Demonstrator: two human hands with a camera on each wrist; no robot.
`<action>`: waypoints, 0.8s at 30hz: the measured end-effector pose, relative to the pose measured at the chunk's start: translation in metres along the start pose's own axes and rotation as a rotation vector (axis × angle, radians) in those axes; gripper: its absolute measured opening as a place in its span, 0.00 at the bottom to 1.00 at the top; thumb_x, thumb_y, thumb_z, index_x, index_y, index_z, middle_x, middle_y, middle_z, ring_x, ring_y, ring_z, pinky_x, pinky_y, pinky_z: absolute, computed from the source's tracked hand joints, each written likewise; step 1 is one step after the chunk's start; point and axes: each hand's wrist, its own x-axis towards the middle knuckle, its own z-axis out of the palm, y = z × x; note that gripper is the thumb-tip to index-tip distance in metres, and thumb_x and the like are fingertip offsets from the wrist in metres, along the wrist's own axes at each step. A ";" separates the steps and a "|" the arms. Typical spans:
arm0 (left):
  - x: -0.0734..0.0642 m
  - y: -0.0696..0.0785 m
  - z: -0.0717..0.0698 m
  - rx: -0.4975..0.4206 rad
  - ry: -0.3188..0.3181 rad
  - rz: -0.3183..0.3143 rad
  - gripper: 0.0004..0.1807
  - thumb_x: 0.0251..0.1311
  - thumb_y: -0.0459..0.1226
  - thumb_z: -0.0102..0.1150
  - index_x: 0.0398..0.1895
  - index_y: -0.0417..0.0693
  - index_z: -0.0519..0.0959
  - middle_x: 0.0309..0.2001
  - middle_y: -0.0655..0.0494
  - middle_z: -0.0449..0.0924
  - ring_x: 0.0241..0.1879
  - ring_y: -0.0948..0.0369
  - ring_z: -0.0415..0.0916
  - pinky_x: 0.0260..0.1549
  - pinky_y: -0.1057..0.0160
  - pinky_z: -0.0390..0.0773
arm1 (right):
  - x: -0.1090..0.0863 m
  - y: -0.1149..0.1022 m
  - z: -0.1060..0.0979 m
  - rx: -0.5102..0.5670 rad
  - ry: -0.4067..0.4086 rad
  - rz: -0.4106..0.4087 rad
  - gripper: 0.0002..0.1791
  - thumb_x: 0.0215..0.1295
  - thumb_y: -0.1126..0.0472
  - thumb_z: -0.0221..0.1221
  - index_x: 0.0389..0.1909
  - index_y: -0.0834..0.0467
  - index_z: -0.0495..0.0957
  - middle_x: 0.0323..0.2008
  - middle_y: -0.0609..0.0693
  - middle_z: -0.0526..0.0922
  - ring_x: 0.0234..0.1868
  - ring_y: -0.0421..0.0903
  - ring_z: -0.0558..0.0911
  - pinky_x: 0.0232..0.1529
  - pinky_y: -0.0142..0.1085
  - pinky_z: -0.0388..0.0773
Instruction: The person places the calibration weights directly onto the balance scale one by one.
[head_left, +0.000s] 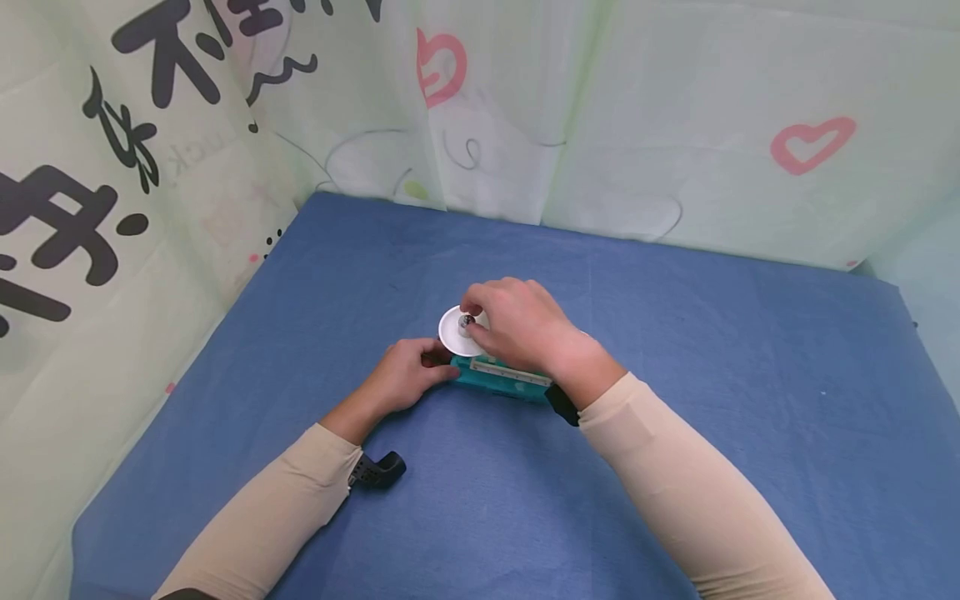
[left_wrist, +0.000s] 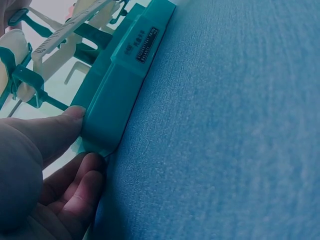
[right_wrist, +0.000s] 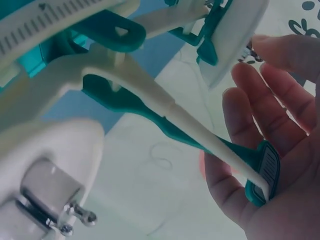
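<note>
A teal balance scale (head_left: 498,383) with a white ruled beam (left_wrist: 70,27) stands on the blue cloth. At its left end my left hand (head_left: 408,371) grips the base (left_wrist: 112,100), thumb on top and curled fingers low against the end. My right hand (head_left: 521,321) reaches across the scale to the white left pan (head_left: 452,335). Its thumb and forefinger pinch the knob of a small metal weight (head_left: 467,323) over that pan. In the right wrist view, silvery weights (right_wrist: 52,185) with knobs sit on the other pan (right_wrist: 90,142), mostly hidden by my arm from the head.
Blue cloth (head_left: 360,258) covers the table around the scale. Pale curtains (head_left: 675,100) with dark characters and pink hearts hang along the back and left edges. A dark camera mount (head_left: 378,471) sticks out from the left wrist.
</note>
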 end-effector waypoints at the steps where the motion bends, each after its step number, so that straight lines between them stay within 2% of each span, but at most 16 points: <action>1: 0.000 0.000 0.000 -0.001 0.002 0.003 0.14 0.62 0.39 0.69 0.47 0.41 0.84 0.43 0.52 0.86 0.43 0.58 0.83 0.46 0.57 0.79 | 0.000 0.000 -0.001 0.005 -0.005 0.005 0.10 0.67 0.60 0.61 0.46 0.58 0.83 0.43 0.49 0.86 0.44 0.50 0.82 0.43 0.45 0.77; 13: 0.002 -0.001 0.001 -0.008 0.017 0.011 0.14 0.60 0.39 0.71 0.46 0.41 0.85 0.42 0.52 0.86 0.43 0.58 0.83 0.46 0.57 0.79 | -0.014 0.004 -0.018 0.091 -0.004 0.055 0.12 0.70 0.59 0.60 0.50 0.60 0.82 0.47 0.53 0.84 0.48 0.51 0.80 0.50 0.45 0.77; 18: 0.002 -0.001 0.002 -0.005 0.020 0.000 0.15 0.59 0.38 0.71 0.47 0.41 0.85 0.43 0.52 0.86 0.44 0.57 0.83 0.47 0.56 0.78 | -0.031 0.014 -0.027 0.129 0.027 0.108 0.14 0.69 0.60 0.60 0.52 0.60 0.81 0.50 0.54 0.83 0.48 0.52 0.80 0.50 0.47 0.77; 24: 0.002 -0.001 0.002 0.000 0.010 -0.017 0.15 0.60 0.39 0.70 0.48 0.41 0.84 0.44 0.52 0.86 0.45 0.57 0.82 0.48 0.55 0.78 | -0.060 0.029 -0.032 0.139 0.099 0.163 0.13 0.70 0.61 0.61 0.52 0.61 0.81 0.51 0.56 0.82 0.48 0.53 0.80 0.48 0.50 0.77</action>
